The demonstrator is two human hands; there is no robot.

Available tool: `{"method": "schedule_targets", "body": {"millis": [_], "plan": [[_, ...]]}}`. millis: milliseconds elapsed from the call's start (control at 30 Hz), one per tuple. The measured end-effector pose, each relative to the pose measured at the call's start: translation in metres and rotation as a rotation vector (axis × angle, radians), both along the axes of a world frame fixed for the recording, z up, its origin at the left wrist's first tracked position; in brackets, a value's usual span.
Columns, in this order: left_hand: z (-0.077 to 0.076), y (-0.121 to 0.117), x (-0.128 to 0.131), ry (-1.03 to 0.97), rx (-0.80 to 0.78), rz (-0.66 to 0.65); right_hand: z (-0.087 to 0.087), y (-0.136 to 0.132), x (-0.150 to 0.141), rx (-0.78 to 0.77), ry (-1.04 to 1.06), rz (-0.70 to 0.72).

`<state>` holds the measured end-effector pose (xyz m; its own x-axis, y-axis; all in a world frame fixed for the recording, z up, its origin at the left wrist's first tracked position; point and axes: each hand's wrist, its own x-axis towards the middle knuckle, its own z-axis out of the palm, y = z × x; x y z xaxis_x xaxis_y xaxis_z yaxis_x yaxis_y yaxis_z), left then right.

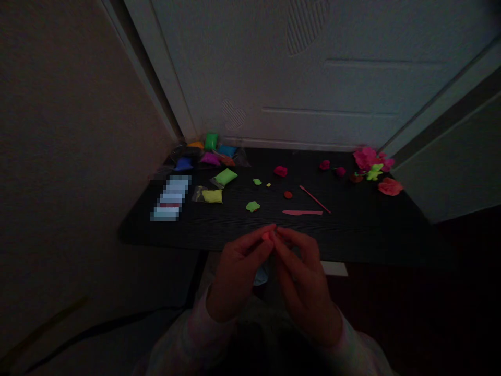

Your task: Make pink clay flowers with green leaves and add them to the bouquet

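Between the fingertips of my left hand (243,271) and my right hand (303,277) is a small bit of pinkish-red modelling clay (266,236). Both hands are closed in a pinch, meeting just over the table's near edge. Most of the clay is covered by my fingers. Beyond them lie a pink plastic knife (302,212) and a thin pink stick (315,199). A green flower-shaped piece (252,207), a smaller green piece (257,181), a tiny yellow bit (268,185), a red-brown disc (288,195) and a crimson lump (281,171) rest on the tabletop.
The dark table (219,230) stands against a white panelled door (250,68). Bags of yellow clay (212,196) and light green clay (226,177) lie left, before several other coloured bags. Pink flowers (366,158), a yellow-green bear figure (374,172) and a coral flower (390,187) sit at the right.
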<state>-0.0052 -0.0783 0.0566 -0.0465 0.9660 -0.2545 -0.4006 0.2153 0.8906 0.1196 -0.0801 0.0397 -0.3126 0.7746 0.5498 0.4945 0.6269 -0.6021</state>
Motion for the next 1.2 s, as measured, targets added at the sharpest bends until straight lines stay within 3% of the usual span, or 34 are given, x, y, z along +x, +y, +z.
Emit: {"method": "schedule_targets", "body": {"millis": [167, 300, 633, 1033, 1200], "plan": [[-0.003, 0.001, 0.000, 0.095, 0.051, 0.041, 0.002, -0.002, -0.002, -0.132, 0.074, 0.047], [-0.002, 0.001, 0.001, 0.238, 0.096, 0.074, 0.003, -0.004, 0.002, -0.194, 0.166, 0.001], [0.002, -0.003, -0.005, 0.284, 0.124, 0.068, 0.002, -0.003, 0.002, -0.160, 0.195, -0.001], [0.006, -0.004, -0.006, 0.378, 0.113, -0.209, 0.003, 0.002, 0.007, -0.075, 0.139, 0.099], [0.002, -0.008, -0.009, 0.387, 0.055, -0.223, -0.001, 0.007, 0.008, -0.039, 0.163, 0.084]]}}
